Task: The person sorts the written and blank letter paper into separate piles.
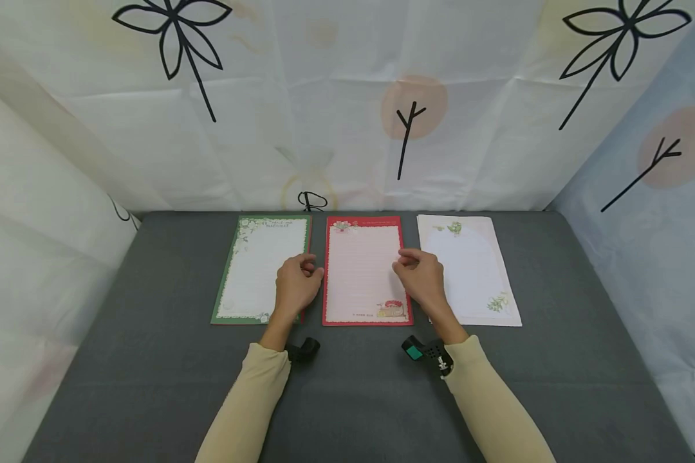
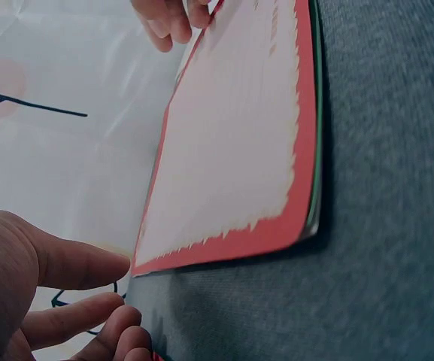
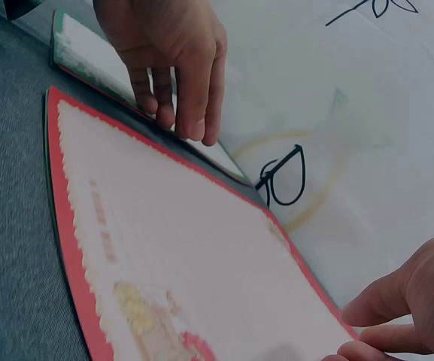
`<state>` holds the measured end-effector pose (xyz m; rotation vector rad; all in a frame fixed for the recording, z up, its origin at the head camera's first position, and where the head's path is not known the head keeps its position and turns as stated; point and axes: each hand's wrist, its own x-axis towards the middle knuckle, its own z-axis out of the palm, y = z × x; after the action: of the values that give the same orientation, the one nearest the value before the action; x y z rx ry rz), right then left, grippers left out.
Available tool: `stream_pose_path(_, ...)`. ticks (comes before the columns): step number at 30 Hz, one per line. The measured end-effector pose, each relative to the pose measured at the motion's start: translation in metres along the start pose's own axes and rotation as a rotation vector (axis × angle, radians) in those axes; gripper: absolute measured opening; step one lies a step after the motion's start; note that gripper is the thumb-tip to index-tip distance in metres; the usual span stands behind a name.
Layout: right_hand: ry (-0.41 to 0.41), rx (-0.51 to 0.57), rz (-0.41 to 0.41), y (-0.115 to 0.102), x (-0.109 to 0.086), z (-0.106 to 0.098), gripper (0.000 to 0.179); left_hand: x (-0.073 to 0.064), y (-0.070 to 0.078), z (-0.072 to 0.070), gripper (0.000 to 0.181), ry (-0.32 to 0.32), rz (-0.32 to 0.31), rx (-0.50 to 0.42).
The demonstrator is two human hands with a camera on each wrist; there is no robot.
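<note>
Three stacks of decorated stationery paper lie in a row. The middle one, a red-bordered lined sheet (image 1: pixel 361 276), has layers with green edges beneath it in the left wrist view. My left hand (image 1: pixel 298 283) is over the right side of the green-bordered sheet (image 1: pixel 260 267). Its thumb (image 2: pixel 89 265) reaches the red sheet's left edge, with thumb and fingers apart. My right hand (image 1: pixel 423 276) is at the red sheet's right edge, its thumb and fingertips over the border. Partly behind it lies a white sheet with green leaves (image 1: pixel 475 270).
A dark grey cloth (image 1: pixel 359 399) covers the table under the papers. White printed fabric (image 1: pixel 324 128) hangs along the back, with more fabric (image 1: pixel 643 257) at the right side. Black wrist devices (image 1: pixel 304 350) sit at both wrists.
</note>
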<state>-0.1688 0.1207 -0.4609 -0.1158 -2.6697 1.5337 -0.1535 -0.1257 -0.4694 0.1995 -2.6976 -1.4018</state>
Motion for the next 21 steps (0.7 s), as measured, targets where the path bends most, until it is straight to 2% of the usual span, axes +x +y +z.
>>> stream_pose_path(10,0.019,-0.086,-0.020,0.008,-0.005,-0.003,0.031,-0.002,0.007,0.010,0.035,-0.024,-0.011,0.019)
stream_pose_path(21,0.027,-0.106,-0.040,0.012,-0.004,-0.003,0.032,-0.003,0.013,0.016,0.035,-0.037,-0.031,0.071)
